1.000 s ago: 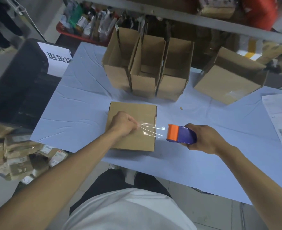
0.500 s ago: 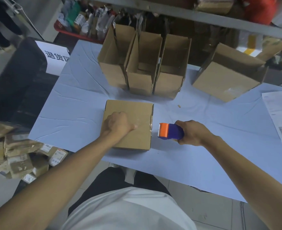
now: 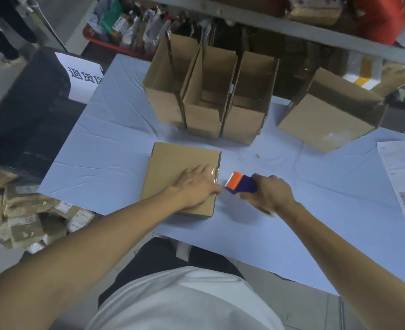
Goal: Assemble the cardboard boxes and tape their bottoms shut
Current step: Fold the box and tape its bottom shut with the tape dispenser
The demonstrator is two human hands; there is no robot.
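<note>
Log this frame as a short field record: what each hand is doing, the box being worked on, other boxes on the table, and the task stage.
left hand: flat on the box, pressing near its right edge
right hand: gripping the tape dispenser just right of the box
box in work: closed face up, clear tape visible at right edge
finished boxes: three open boxes in a row behind, a fourth box on its side at far right
surface: blue table
stage: tape laid, being smoothed

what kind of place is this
Most likely a parcel packing or returns station. Open cardboard boxes stand in a row on the table, sealed parcels lie heaped beside it, and the right hand holds a tape dispenser at a box.
</note>
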